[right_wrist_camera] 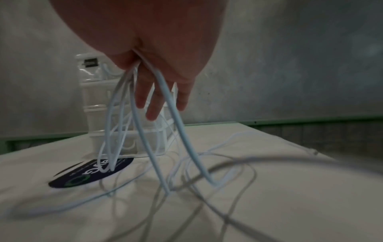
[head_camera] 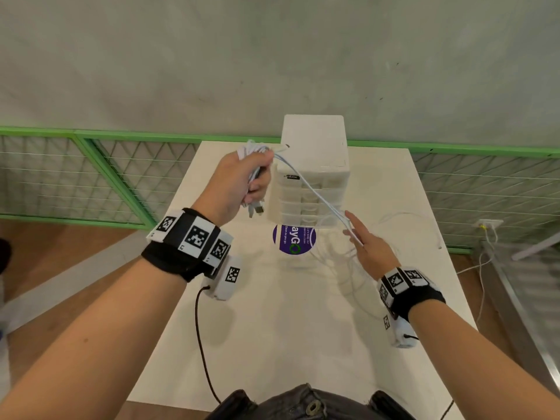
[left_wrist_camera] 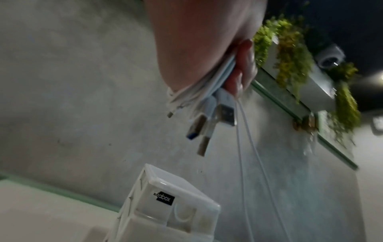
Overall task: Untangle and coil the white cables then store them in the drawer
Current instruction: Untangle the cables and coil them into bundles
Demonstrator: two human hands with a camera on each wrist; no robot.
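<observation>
On my left, my left hand (head_camera: 242, 180) is raised above the table (head_camera: 272, 328), fingers curled tight round a bundle of white cables (head_camera: 253, 153). The bundle is smooth, rubbery cord looped into a rough hank; from under my fist several plugs (left_wrist_camera: 217, 117) dangle, flat metal tips in white plastic shells, one with a blue tongue inside. Two thin strands (head_camera: 315, 192) leave the bundle and slope down to the right, passing in front of the drawer unit (head_camera: 312, 177), a tall box of milky, half-clear plastic with stacked shallow drawers and a small black label near the top. It stands at the far middle of the smooth white table, just behind a round purple sticker (head_camera: 294, 239).

Further right, my right hand (head_camera: 369, 244) hangs lower, fingers straight and slightly spread. The strands run through them, and from the wrist view they fall in long soft arcs from between my fingers (right_wrist_camera: 153, 104) to a loose tangle of cable (head_camera: 342, 262) sprawled on the tabletop. I cannot tell whether my thumb pinches the strands.
</observation>
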